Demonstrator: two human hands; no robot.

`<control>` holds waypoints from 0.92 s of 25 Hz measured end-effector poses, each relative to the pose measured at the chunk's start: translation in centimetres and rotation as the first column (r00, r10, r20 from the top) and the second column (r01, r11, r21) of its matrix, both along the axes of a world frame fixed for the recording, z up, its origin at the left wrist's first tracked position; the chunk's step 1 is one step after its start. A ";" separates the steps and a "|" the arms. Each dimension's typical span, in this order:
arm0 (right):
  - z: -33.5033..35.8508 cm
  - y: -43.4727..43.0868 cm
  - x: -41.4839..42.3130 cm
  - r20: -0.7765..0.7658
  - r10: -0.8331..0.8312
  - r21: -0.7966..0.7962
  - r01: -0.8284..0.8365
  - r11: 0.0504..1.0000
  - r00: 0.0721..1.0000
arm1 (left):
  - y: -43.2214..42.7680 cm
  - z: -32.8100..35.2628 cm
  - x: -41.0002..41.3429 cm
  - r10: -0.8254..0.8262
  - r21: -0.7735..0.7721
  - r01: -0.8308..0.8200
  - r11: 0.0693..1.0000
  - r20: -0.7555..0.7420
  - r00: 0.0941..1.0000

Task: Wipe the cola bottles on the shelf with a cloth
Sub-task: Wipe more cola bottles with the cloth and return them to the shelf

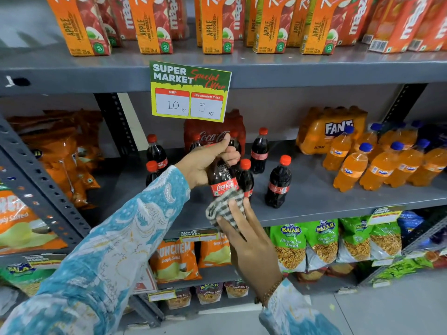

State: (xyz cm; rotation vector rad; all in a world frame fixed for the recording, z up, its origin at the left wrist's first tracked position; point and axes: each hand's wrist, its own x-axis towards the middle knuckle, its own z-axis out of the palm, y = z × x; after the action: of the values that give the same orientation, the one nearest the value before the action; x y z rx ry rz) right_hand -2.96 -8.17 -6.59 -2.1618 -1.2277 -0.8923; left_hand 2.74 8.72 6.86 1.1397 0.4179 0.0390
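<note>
Before the shelf (314, 201), left hand (203, 163) clamps cola bottle (221, 177), cap hidden; right hand (249, 240) seemingly pinches cloth (223, 204).

Grey shelf (314, 201): cola bottles (278, 182), Fanta bottles (377, 165), shrink-wrapped packs (324, 129) behind

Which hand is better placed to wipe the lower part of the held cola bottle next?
The right hand. It holds the checked grey-and-white cloth against the base of the dark plastic cola bottle, while the left hand grips the bottle's neck.

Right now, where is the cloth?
The checked cloth is centre frame, pressed by the right hand against the base of the cola bottle held by the left hand.
</note>
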 end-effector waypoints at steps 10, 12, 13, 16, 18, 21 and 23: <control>3.9 3.1 1.8 -0.075 -0.074 0.057 0.079 0.995 0.994 | -1.4 -0.2 -0.2 -0.032 0.093 0.035 0.995 -0.027 0.999; 2.8 3.0 1.6 -0.038 -0.100 0.039 0.102 0.994 0.994 | -1.3 -0.4 -0.1 -0.031 0.042 0.033 0.999 -0.041 0.999; 2.3 2.9 1.3 -0.006 -0.098 0.024 0.098 0.995 0.995 | -1.3 -0.5 -0.1 -0.026 0.014 0.026 1.000 -0.050 0.998; 0.9 2.1 0.6 0.078 -0.050 -0.046 0.054 0.997 0.996 | -0.7 -0.5 0.0 0.028 0.034 -0.025 0.999 -0.075 0.997; 0.0 0.9 0.3 0.068 -0.006 -0.056 0.010 0.998 0.998 | -0.2 -0.3 0.0 0.049 0.010 -0.048 0.999 -0.071 0.996; -0.4 -0.1 0.2 -0.041 0.029 0.093 -0.026 0.995 0.999 | 0.7 -0.1 0.1 0.092 -0.029 -0.094 0.995 -0.074 0.993; 1.2 0.3 0.6 -0.108 0.030 0.266 0.000 0.964 0.994 | 0.7 0.1 0.1 0.100 -0.057 -0.103 0.993 -0.055 0.993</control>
State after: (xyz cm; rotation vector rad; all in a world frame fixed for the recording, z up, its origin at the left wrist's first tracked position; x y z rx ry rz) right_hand -2.35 -7.85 -5.43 -1.9574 -1.0064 -0.8641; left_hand 2.86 9.42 6.93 1.0615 0.5200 0.0860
